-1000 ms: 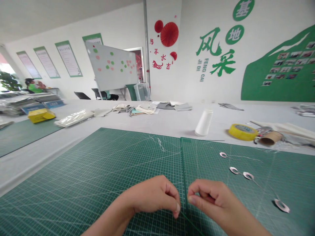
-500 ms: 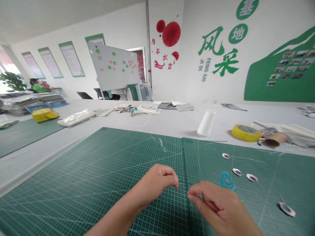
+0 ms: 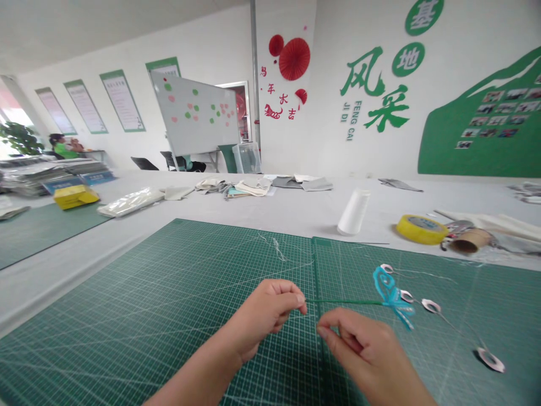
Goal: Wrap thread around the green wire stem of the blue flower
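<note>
So the left hand (image 3: 264, 318) is pinched up, thumb and fingertips closed on the end of a thin green stem (image 3: 344, 302), with the forearm coming in from the lower left and the wrist turned inward. The right hand (image 3: 363, 352) sits just beside and below it, curled, thumb and first finger nearly closed, but honestly I can't tell if it has hold of something fine or nothing at all. Big change: half a second ago the blue thing was only a smear by the right hand, and now it's clearly a blue looped butterfly shape (image 3: 391, 293) on the stem's far end, out over the green cutting mat (image 3: 169, 282), right beside some small silver rings (image 3: 431, 305) on thread. Further out on the grey table (image 3: 76, 282) there's a white thread cone (image 3: 353, 212), yellow tape roll (image 3: 420, 229), cardboard tube (image 3: 467, 241), fabric scraps (image 3: 236, 189), and a co-worker (image 3: 61, 148) way off at back left.
</note>
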Demonstrator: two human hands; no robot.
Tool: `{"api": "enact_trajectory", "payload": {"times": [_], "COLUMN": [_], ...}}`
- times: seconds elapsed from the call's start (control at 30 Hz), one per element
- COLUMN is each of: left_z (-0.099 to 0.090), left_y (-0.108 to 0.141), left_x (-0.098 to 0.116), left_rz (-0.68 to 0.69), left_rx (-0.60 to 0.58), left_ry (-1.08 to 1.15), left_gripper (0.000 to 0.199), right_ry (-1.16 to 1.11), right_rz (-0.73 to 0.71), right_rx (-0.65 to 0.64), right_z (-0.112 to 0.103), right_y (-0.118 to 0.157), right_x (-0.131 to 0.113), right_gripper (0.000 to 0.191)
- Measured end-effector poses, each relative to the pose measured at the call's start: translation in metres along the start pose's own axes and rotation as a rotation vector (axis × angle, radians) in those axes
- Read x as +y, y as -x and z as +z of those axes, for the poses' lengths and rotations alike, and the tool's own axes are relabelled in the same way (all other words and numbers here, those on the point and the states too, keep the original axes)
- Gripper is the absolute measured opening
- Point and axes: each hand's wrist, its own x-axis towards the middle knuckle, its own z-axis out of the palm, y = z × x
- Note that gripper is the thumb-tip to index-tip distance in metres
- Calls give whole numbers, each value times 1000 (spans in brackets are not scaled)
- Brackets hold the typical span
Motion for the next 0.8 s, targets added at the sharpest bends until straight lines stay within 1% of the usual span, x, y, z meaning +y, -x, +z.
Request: {"api": "enact_trajectory", "payload": {"times": [0.13,0.23,0.37,0.5,0.63,0.73,0.8], "left_z": [-1,-2,-3,-5,-7,-7,-7], "left_y": [0,1,2,3,2,1,1], "left_x": [0,0,1,0,-3,-7,-9], "left_rz": [4,-12,-43,-86,-127,-93,-61], "left_rx": [-69,-144,-249,-362,-419,-463,-465], "left_ry": [103,137,123,55,-84,-145,-186], "left_gripper": [15,14,12,8,11,13,14], "right_ry": [-141,-227,-273,-291,-288,-312,-314], "right_rz": [159,211,285,257,252,237,234], "right_rx": [-9,-22,-85,-88,-175,-252,-286], "right_z": [3,3,-2,-7,-14,-19,-21], "right_y": [-3,-4,-5,-6,-7,-6,-6], "right_x": [5,9,8,3,0,-1,-2], "right_gripper": [28,30,30,31,26,24,24]}}
